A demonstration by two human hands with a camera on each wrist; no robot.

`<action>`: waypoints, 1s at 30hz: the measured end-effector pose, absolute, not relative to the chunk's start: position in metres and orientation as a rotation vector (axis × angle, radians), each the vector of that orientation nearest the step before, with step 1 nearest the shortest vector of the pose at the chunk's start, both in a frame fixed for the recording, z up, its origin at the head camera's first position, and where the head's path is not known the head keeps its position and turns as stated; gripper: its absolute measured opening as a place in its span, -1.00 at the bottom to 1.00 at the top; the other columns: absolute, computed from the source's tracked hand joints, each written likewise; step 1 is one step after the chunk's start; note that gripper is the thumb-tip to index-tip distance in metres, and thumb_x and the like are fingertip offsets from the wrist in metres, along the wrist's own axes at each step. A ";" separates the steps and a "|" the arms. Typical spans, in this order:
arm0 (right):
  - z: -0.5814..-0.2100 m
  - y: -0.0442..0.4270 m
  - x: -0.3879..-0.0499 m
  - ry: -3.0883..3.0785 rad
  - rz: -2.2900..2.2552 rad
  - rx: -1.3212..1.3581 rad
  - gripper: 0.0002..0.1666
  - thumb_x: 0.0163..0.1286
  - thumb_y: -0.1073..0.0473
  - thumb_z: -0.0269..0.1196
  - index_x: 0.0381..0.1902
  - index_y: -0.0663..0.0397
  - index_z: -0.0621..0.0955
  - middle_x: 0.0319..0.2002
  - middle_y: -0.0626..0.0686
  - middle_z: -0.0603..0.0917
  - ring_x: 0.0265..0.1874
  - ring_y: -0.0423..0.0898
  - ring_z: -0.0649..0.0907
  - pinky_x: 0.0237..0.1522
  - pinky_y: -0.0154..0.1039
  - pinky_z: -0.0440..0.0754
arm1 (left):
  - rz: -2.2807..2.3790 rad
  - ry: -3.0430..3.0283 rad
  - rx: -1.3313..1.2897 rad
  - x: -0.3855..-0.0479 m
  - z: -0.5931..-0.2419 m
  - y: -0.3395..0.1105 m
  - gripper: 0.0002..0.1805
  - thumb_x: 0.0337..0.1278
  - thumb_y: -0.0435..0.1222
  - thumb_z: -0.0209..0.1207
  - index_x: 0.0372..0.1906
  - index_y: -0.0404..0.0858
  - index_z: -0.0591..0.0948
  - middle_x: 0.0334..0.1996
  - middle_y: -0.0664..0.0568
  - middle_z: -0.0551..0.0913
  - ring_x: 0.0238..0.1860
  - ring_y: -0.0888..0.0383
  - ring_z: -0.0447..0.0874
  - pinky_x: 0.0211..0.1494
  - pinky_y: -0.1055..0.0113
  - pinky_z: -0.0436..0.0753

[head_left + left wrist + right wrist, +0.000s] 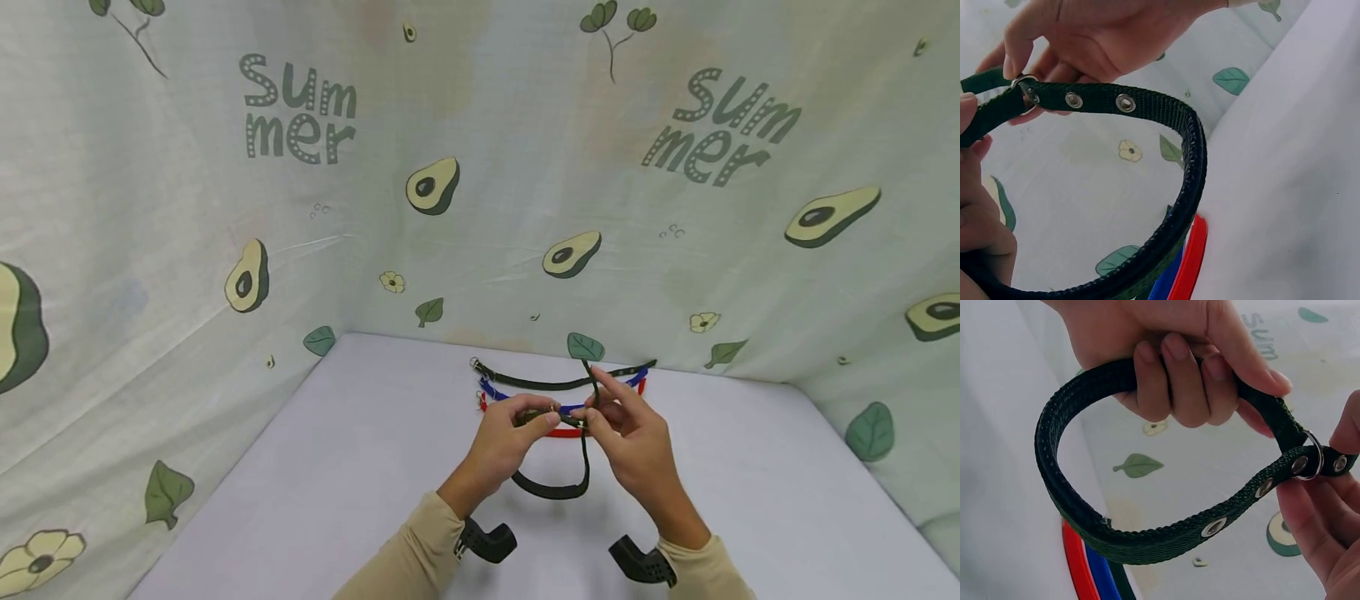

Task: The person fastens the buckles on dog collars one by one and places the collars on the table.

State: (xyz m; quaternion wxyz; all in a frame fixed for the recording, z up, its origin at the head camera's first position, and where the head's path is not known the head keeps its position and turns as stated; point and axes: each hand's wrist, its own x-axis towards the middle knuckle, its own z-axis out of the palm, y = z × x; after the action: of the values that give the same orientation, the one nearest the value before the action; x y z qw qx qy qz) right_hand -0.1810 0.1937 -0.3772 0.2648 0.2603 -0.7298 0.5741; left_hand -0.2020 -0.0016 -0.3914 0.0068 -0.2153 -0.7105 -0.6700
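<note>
A dark green webbing collar hangs as a loop between both hands, above the white table. Metal-rimmed eyelets line its strap, and one end passes through a metal ring. My left hand grips the collar on the ring side; in the right wrist view its fingers curl round the band, thumb laid along the strap. With thumb and fingers, my right hand pinches the eyelet strap where it comes out of the ring. The tip of that strap points upward past the right fingers in the head view.
Behind the hands, a dark collar, a blue collar and a red collar lie curved on the white table. A printed cloth hangs round the table's back and sides.
</note>
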 end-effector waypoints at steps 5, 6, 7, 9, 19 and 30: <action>-0.376 0.194 -0.180 -1.970 1.534 0.688 -0.44 0.30 0.62 0.18 0.24 0.23 0.60 -0.19 0.15 0.58 -0.22 -0.11 0.74 -0.25 -0.34 0.70 | -2.071 -2.167 -0.716 -0.201 -0.390 -0.003 -0.70 0.34 -0.19 0.27 0.07 -0.22 0.69 -0.01 0.06 0.70 -0.06 0.19 0.63 -0.02 0.35 0.61; -0.376 0.193 -0.180 -1.969 1.539 0.689 -0.45 0.29 0.62 0.18 0.22 0.24 0.61 -0.20 0.14 0.58 -0.22 -0.10 0.74 -0.25 -0.33 0.71 | -2.074 -2.163 -0.713 -0.201 -0.390 -0.003 -0.70 0.34 -0.19 0.27 0.07 -0.22 0.69 -0.02 0.06 0.70 -0.07 0.19 0.62 -0.03 0.36 0.61; -0.376 0.193 -0.179 -1.965 1.546 0.696 -0.46 0.29 0.62 0.18 0.20 0.26 0.62 -0.20 0.15 0.58 -0.22 -0.09 0.73 -0.25 -0.31 0.71 | -2.076 -2.165 -0.706 -0.200 -0.390 -0.004 -0.71 0.34 -0.20 0.28 0.07 -0.22 0.69 -0.02 0.06 0.70 -0.08 0.20 0.62 -0.04 0.37 0.61; -0.377 0.192 -0.179 -1.966 1.545 0.710 -0.47 0.28 0.63 0.18 0.19 0.28 0.63 -0.20 0.16 0.58 -0.24 -0.08 0.72 -0.26 -0.27 0.72 | -2.072 -2.163 -0.700 -0.199 -0.391 -0.004 -0.71 0.33 -0.21 0.28 0.07 -0.22 0.69 -0.03 0.05 0.70 -0.09 0.20 0.61 -0.06 0.38 0.61; -0.377 0.193 -0.177 -1.903 1.337 0.822 -0.53 0.15 0.73 0.13 -0.09 0.35 0.73 -0.27 0.18 0.60 -0.30 -0.08 0.65 -0.31 -0.43 0.65 | -2.014 -2.144 -0.742 -0.196 -0.387 -0.003 -0.74 0.32 -0.25 0.28 0.03 -0.24 0.70 -0.11 0.03 0.70 -0.21 0.21 0.59 -0.16 0.41 0.61; -0.363 0.180 -0.169 -1.882 1.198 0.859 -0.54 0.02 0.77 0.14 -0.20 0.39 0.74 -0.34 0.13 0.58 -0.34 -0.07 0.58 -0.29 -0.51 0.54 | -2.025 -2.120 -0.746 -0.198 -0.386 -0.005 -0.75 0.30 -0.31 0.29 0.04 -0.23 0.71 -0.13 0.03 0.72 -0.24 0.25 0.58 -0.22 0.43 0.59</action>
State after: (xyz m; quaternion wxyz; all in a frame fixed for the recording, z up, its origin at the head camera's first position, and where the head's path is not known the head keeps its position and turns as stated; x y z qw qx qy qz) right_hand -0.1690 0.1796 -0.3627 0.3665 0.3343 -0.7325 0.4662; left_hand -0.1982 -0.0052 -0.3861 0.0582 -0.2463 -0.6996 -0.6682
